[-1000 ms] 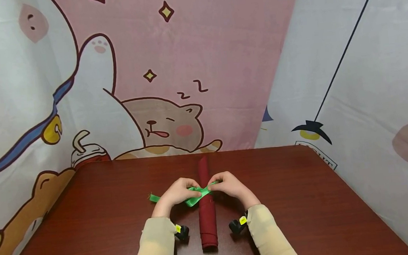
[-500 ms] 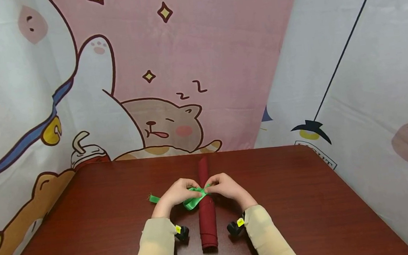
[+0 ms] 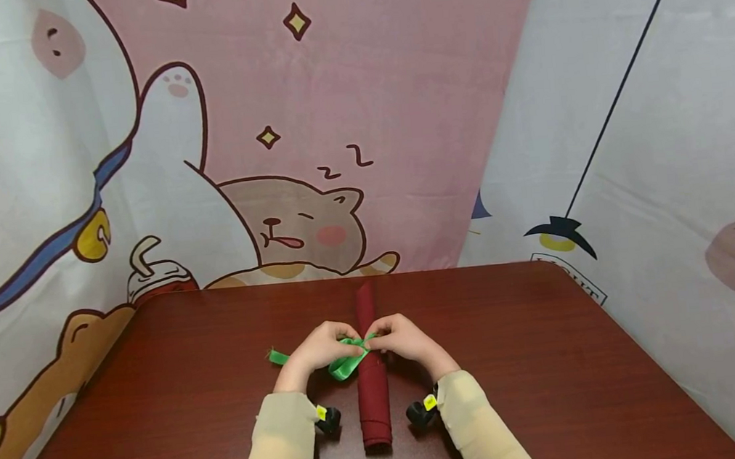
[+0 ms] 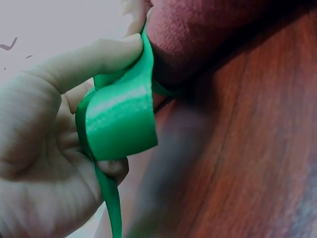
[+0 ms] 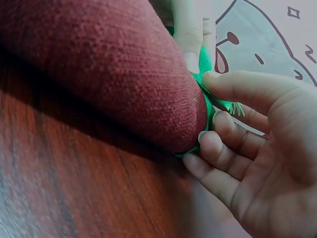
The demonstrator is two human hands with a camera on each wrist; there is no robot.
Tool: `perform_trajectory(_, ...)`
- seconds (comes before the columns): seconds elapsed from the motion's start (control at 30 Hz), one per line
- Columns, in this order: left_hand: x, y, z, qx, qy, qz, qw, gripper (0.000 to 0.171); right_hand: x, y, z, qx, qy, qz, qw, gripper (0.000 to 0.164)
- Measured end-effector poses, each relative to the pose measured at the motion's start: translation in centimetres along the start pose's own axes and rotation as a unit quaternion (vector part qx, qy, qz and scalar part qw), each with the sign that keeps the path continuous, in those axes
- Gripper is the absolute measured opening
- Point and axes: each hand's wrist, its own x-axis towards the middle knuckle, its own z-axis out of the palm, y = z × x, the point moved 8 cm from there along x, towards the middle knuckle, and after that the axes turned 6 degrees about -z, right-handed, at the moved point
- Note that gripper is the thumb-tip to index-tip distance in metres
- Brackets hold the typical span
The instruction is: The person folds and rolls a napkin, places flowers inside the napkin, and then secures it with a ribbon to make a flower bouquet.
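Note:
A rolled dark red cloth (image 3: 374,404) lies lengthwise on the table, pointing away from me. Green satin ribbon (image 4: 121,119) goes around its middle. My left hand (image 3: 320,346) pinches the ribbon between thumb and fingers at the roll's left side, where a wide loop hangs below the thumb. On the other side, my right hand (image 5: 267,129) pinches the ribbon at the top of the roll, thumb on the green band and other fingertips against the cloth. A frayed ribbon end (image 5: 235,106) pokes out behind the right thumb. Both hands' fingertips nearly meet over the roll.
The brown wooden table (image 3: 517,362) has its far edge against a cartoon-printed curtain (image 3: 396,110). Another ribbon tail (image 3: 278,357) lies left of my left wrist. Black wrist cameras (image 3: 423,413) sit under both sleeves, either side of the roll.
My right hand has shifted left toward the left fingertips, drawing in its ribbon part. The loop under my left hand hangs slightly lower and rounder. My left hand has stayed nearly still.

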Motion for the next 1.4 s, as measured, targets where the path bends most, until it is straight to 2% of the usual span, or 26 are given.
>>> perform_trajectory(0.07,0.0,0.0,0.0,-0.001,-0.001,0.001,1.0,0.012,0.1,0.1,0.1,0.004,0.001,0.003,1.0,0.009)
perform_trajectory(0.3,-0.5,0.2,-0.2,-0.01,-0.009,-0.002,0.9999,0.012,1.2,4.1,0.4,0.009,0.01,0.016,1.0,0.008)
perform_trajectory(0.5,-0.1,-0.2,0.0,-0.007,-0.011,0.001,0.9999,0.013,0.8,4.3,-0.1,0.017,0.015,0.024,0.999,0.013)
perform_trajectory(0.67,-0.1,-0.3,-0.1,-0.009,-0.012,-0.001,0.9999,0.013,0.7,4.7,-0.6,0.003,0.024,0.029,0.999,0.016)
perform_trajectory(0.87,-0.1,-0.2,-0.2,-0.013,-0.017,0.002,0.9998,0.014,0.8,4.9,-0.7,-0.008,0.025,0.033,0.999,0.014)
perform_trajectory(1.2,0.0,-0.3,-0.2,-0.002,-0.01,0.015,0.9998,0.015,1.1,3.7,-0.1,-0.043,0.006,0.014,0.999,0.009)
perform_trajectory(1.4,0.0,-0.3,-0.1,0.007,-0.006,0.014,0.9999,0.012,1.1,3.6,-0.2,-0.049,0.017,0.019,0.998,0.02)
